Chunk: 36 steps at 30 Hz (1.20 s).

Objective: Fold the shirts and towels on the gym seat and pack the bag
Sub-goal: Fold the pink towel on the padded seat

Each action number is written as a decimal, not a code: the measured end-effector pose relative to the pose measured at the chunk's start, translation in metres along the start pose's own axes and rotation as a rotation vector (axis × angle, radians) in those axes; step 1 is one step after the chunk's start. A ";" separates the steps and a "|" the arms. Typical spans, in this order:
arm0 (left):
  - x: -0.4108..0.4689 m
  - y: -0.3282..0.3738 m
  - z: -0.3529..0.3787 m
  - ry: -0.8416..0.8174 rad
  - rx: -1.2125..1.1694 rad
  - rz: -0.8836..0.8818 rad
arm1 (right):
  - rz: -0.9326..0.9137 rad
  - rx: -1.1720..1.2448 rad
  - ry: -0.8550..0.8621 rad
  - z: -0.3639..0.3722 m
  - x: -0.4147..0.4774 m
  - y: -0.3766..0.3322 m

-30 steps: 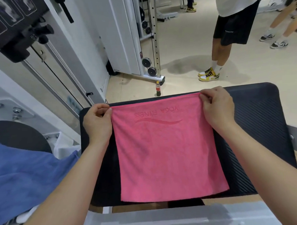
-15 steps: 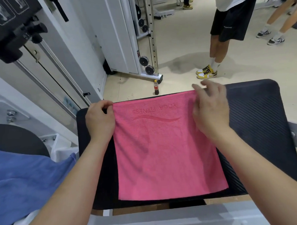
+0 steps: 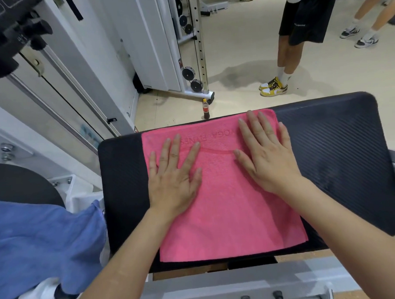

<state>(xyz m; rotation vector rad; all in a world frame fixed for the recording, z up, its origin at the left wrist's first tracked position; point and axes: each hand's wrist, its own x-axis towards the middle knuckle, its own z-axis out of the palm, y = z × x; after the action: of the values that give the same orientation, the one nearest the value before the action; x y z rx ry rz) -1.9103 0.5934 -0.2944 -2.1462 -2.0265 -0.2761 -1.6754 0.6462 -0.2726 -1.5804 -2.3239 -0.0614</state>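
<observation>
A pink towel (image 3: 228, 215) lies folded into a rough square on the black padded gym seat (image 3: 340, 166), with embossed lettering along its far edge. My left hand (image 3: 174, 177) presses flat on the towel's left half, fingers spread and straight. My right hand (image 3: 267, 153) lies flat on the towel's far right part, fingertips near the far right corner. A blue cloth (image 3: 38, 244) is heaped at the lower left, off the seat.
White cable-machine frames (image 3: 166, 49) stand behind the seat. A small cola bottle (image 3: 206, 108) stands on the floor just past the seat's far edge. A person in black shorts and yellow sneakers (image 3: 274, 88) stands beyond, other legs at the top right.
Both hands let go of the towel's far corners and now lie flat on top of it, pressing it down. The towel stays in place on the seat.
</observation>
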 end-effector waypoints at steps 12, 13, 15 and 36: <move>-0.037 0.017 -0.038 0.125 -0.265 -0.184 | 0.037 0.089 -0.085 0.021 -0.158 -0.011; -0.056 0.020 -0.041 0.208 -0.357 -0.261 | 0.041 0.093 -0.083 0.023 -0.158 -0.012; -0.100 0.025 -0.040 0.263 -0.543 -0.458 | 0.043 0.112 -0.078 0.024 -0.158 -0.012; -0.174 0.015 -0.025 -0.112 -1.247 -1.104 | 0.723 0.699 -0.342 -0.030 -0.174 0.019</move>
<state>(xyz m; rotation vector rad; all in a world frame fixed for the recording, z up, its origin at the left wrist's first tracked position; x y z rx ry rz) -1.9054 0.4177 -0.3143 -0.9004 -3.3695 -1.9709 -1.5930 0.4914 -0.2979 -1.9780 -1.5252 1.1182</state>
